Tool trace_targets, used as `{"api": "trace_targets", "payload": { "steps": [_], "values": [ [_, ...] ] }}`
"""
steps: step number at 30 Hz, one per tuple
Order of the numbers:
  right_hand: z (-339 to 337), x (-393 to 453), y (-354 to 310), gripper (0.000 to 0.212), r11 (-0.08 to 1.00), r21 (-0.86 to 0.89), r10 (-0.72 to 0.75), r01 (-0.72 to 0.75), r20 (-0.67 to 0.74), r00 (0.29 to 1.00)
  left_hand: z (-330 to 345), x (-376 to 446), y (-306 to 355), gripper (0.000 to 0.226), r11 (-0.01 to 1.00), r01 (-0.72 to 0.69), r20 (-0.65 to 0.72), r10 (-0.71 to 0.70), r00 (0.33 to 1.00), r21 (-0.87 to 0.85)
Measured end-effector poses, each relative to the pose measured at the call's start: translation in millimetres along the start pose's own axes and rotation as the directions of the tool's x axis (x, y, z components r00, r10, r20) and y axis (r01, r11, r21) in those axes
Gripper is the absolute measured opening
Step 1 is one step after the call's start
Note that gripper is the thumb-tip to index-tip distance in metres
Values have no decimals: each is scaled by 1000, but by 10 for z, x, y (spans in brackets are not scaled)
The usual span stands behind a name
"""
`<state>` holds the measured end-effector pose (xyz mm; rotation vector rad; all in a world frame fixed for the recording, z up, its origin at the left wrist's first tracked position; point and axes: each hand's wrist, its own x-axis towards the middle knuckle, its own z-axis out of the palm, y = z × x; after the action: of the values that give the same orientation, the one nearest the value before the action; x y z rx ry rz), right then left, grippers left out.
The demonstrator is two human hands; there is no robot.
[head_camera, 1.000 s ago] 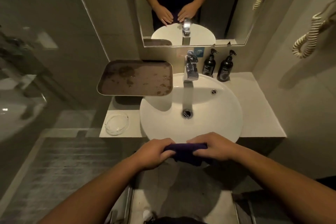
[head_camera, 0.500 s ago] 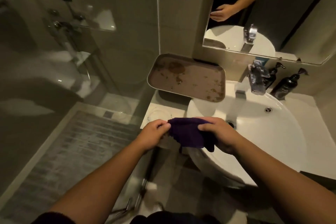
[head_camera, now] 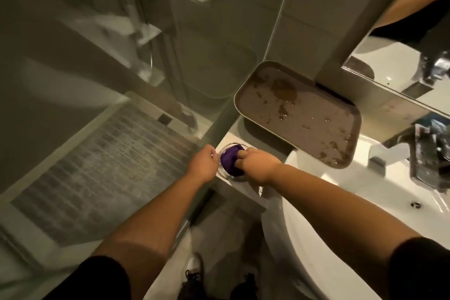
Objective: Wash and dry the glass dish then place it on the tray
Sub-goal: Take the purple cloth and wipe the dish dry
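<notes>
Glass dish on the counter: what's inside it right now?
A bunched purple cloth fills the glass dish, pressed in by the right hand. The left hand is at the dish's left rim. The dish's bottom is covered by cloth, so its state cannot be seen.

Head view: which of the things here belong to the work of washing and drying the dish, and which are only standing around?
Belong to the job:
glass dish on the counter
purple cloth pressed into it by the right hand
left hand at the dish's rim
tray, wet and spotted

Just lying about:
tap
sink
mirror
shower screen
</notes>
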<state>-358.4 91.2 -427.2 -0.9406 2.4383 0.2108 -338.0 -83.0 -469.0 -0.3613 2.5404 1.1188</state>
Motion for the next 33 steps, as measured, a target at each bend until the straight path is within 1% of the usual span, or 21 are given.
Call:
{"api": "trace_targets", "payload": {
  "steps": [4, 8, 10, 12, 14, 15, 16, 18, 19, 20, 21, 22, 23, 25, 26, 27, 28, 30, 31, 32, 33],
  "values": [
    [-71, 184, 146, 51, 999, 5, -48, 48, 99, 994, 37, 141, 55, 30, 979, -62, 63, 50, 997, 195],
    [-153, 285, 164, 48, 996, -7, -83, 85, 145, 986, 76, 243, 101, 32, 928, -123, 102, 92, 990, 351],
    [-166, 320, 128, 46, 998, -41, -47, 54, 167, 985, 94, 257, 89, 32, 918, -136, 99, 107, 989, 373],
    [-168, 333, 27, 38, 999, -40, 31, -24, 189, 981, 114, 250, 72, 31, 918, -139, 88, 115, 990, 370],
    [-99, 353, -85, 12, 979, 92, 164, -180, 163, 973, 154, 232, 72, 28, 908, -132, 72, 113, 991, 397],
    [-74, 355, -133, 9, 945, 193, 238, -264, 148, 960, 181, 213, 78, 26, 902, -125, 63, 108, 992, 414],
    [-37, 366, -155, 20, 891, 305, 308, -337, 140, 941, 207, 186, 80, 25, 900, -114, 56, 100, 993, 421],
    [-8, 353, -148, 27, 809, 453, 349, -374, 142, 926, 270, 118, 53, 25, 919, -92, 38, 84, 996, 384],
    [-22, 333, -143, 23, 819, 449, 322, -358, 157, 934, 292, 77, 23, 26, 933, -79, 27, 74, 997, 351],
    [-26, 320, -122, 18, 870, 384, 262, -309, 172, 950, 302, 43, -4, 26, 946, -64, 16, 62, 998, 317],
    [-38, 304, -89, 19, 934, 281, 175, -220, 179, 968, 301, 32, -18, 26, 956, -51, 11, 50, 999, 289],
    [-50, 290, -47, 28, 982, 155, 75, -105, 192, 978, 290, 44, -13, 27, 959, -44, 14, 42, 999, 281],
    [-72, 285, 7, 36, 999, 38, -33, 25, 204, 978, 274, 74, 7, 29, 953, -49, 24, 44, 999, 299],
    [-129, 287, 101, 45, 966, -120, -201, 229, 211, 957, 239, 162, 70, 33, 920, -99, 80, 74, 994, 380],
    [-145, 298, 135, 45, 949, -144, -248, 280, 208, 946, 223, 206, 103, 32, 897, -134, 120, 92, 989, 420],
    [-153, 308, 159, 44, 946, -135, -262, 293, 210, 942, 210, 240, 126, 30, 876, -169, 157, 109, 982, 452],
    [-151, 314, 175, 43, 956, -111, -242, 271, 223, 944, 203, 263, 133, 27, 859, -197, 181, 124, 976, 473],
    [-101, 294, 144, 39, 987, -22, -149, 158, 223, 963, 204, 264, 116, 24, 841, -224, 189, 148, 971, 493],
    [-61, 276, 86, 34, 997, 62, -67, 55, 203, 977, 212, 251, 101, 23, 840, -223, 183, 151, 971, 494],
    [-7, 278, 23, 26, 982, 170, 54, -82, 161, 985, 218, 242, 98, 23, 843, -219, 175, 151, 973, 492],
    [49, 296, -40, 16, 924, 306, 192, -227, 139, 971, 225, 238, 103, 23, 847, -215, 166, 152, 974, 487]
  ]
}}
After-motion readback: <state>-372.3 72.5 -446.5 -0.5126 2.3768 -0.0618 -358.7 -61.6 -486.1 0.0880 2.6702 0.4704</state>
